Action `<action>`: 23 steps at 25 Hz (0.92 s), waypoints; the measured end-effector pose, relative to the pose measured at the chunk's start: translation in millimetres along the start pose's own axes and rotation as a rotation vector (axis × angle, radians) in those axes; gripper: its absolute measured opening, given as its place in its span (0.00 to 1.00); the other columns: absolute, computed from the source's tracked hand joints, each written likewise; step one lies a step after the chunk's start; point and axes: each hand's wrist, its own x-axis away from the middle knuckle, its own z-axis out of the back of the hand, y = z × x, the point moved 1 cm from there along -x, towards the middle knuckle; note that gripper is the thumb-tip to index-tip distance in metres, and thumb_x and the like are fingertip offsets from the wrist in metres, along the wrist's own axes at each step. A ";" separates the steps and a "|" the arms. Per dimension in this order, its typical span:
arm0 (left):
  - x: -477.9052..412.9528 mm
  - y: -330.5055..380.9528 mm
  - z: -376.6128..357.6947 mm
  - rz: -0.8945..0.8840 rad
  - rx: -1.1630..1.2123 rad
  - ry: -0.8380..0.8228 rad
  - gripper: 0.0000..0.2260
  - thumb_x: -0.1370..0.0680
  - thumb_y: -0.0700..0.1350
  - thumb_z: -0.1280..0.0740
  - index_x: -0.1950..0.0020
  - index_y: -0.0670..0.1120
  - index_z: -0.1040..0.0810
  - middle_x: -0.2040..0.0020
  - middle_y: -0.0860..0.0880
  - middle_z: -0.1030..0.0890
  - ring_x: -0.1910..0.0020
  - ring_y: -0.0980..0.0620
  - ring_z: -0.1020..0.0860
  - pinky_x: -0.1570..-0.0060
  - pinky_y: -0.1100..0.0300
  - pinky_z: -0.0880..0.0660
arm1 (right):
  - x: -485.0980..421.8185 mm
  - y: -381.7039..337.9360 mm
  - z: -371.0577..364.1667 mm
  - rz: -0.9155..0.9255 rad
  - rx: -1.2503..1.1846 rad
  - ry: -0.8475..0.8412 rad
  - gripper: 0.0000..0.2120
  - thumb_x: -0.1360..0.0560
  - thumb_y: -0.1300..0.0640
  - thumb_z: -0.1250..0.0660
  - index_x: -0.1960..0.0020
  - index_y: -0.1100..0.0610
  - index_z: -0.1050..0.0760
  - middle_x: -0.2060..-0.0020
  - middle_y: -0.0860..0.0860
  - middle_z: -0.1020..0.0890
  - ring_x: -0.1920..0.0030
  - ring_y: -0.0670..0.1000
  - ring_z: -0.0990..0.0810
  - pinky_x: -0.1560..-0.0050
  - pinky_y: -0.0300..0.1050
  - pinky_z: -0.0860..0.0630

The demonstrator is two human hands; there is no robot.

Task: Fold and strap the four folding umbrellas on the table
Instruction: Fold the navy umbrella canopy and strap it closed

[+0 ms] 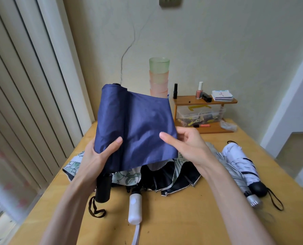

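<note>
Navy umbrella [134, 124] cloth is held at two places: your left hand [97, 156] clasps the rolled body, thumb across the front; your right hand [187, 145] pinches the free flap's lower corner; if that pinch slackens, the roll will likely loosen and the strap may not reach; both forearms are raised, holding it above the table [182, 218], over the unfolded patterned umbrella [164, 175]

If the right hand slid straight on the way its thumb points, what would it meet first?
Probably the left hand, whose thumb lies on the same blue umbrella cloth. The right hand points left across the loose flap, with only smooth cloth between them; depth is hard to judge.
</note>
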 end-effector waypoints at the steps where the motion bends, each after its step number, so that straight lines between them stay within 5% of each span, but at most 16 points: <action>1: -0.8 0.6 1.1 0.002 0.004 0.011 0.26 0.36 0.59 0.19 0.44 0.49 0.18 0.53 0.51 0.12 0.56 0.53 0.14 0.57 0.55 0.22 | 0.3 0.0 2.1 -0.023 0.013 -0.045 0.08 0.21 0.57 0.26 0.44 0.60 0.14 0.51 0.53 0.10 0.52 0.51 0.11 0.49 0.44 0.15; 4: -3.6 0.9 4.4 0.010 0.035 0.042 0.23 0.32 0.53 0.17 0.42 0.47 0.19 0.52 0.51 0.12 0.55 0.51 0.14 0.56 0.54 0.22 | 0.1 -0.2 7.0 -0.042 0.078 0.020 0.11 0.20 0.53 0.26 0.50 0.62 0.18 0.66 0.58 0.18 0.77 0.50 0.26 0.73 0.36 0.29; 6: -5.0 0.7 5.0 0.014 0.037 0.050 0.23 0.32 0.52 0.18 0.41 0.47 0.19 0.51 0.50 0.12 0.54 0.51 0.14 0.55 0.53 0.22 | -0.6 0.8 6.9 -0.035 0.119 0.069 0.14 0.21 0.51 0.25 0.53 0.62 0.19 0.71 0.57 0.23 0.79 0.49 0.33 0.75 0.36 0.33; 9: -4.6 2.0 4.5 0.011 0.025 0.051 0.26 0.34 0.57 0.20 0.40 0.48 0.19 0.49 0.50 0.12 0.51 0.50 0.13 0.52 0.50 0.21 | -0.3 0.2 10.8 -0.042 0.146 -0.014 0.12 0.23 0.51 0.23 0.51 0.62 0.15 0.64 0.61 0.16 0.72 0.47 0.23 0.68 0.37 0.26; 14: -0.2 3.3 6.4 -0.026 -0.083 -0.033 0.28 0.39 0.63 0.20 0.45 0.50 0.18 0.52 0.49 0.12 0.52 0.48 0.14 0.51 0.49 0.21 | 2.9 0.9 16.0 -0.046 0.180 -0.175 0.12 0.22 0.53 0.23 0.41 0.55 0.15 0.47 0.48 0.11 0.43 0.49 0.13 0.39 0.43 0.19; 18: 4.7 4.5 2.7 -0.030 -0.149 -0.163 0.23 0.39 0.63 0.21 0.47 0.59 0.17 0.48 0.51 0.13 0.47 0.50 0.14 0.45 0.49 0.20 | 1.9 -6.8 5.4 0.055 -0.122 0.052 0.12 0.21 0.60 0.25 0.38 0.55 0.18 0.46 0.49 0.11 0.44 0.48 0.13 0.47 0.40 0.17; 23: 6.0 7.4 -3.7 -0.065 -0.204 -0.145 0.17 0.37 0.62 0.20 0.51 0.63 0.17 0.51 0.54 0.13 0.53 0.54 0.15 0.48 0.50 0.20 | 0.4 -10.0 10.0 0.125 -0.103 0.192 0.10 0.21 0.61 0.26 0.40 0.55 0.17 0.48 0.47 0.11 0.45 0.47 0.12 0.50 0.38 0.18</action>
